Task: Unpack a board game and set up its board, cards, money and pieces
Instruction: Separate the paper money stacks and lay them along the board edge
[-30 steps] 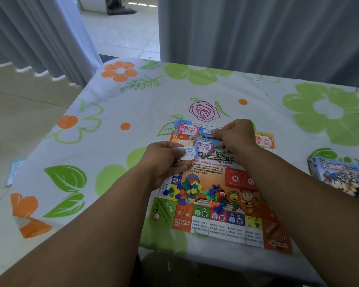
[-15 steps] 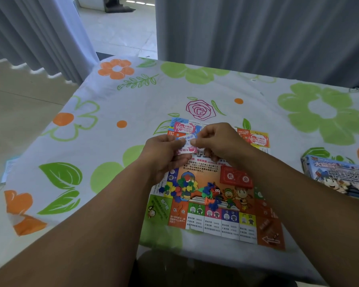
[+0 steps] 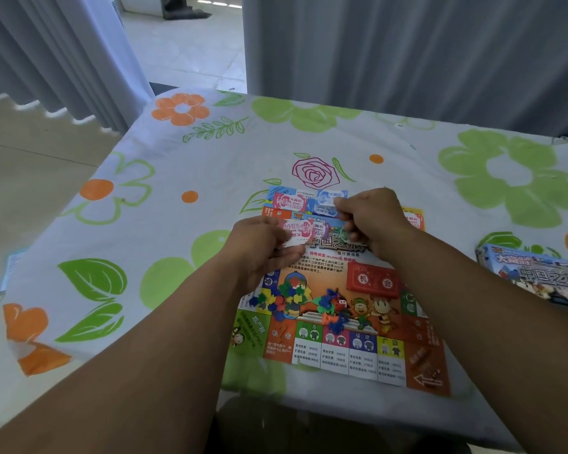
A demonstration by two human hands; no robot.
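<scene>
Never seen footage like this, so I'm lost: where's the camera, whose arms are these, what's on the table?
No machine: a person wears a camera on the head, so the view looks down at their own arms. The left hand grips a stack of play money, pink note on top. The right hand pinches a blue note at the far edge of the game board, flat on a flowered tablecloth. On the board sit a red card stack and a heap of coloured pieces. The game box lies to the right.
</scene>
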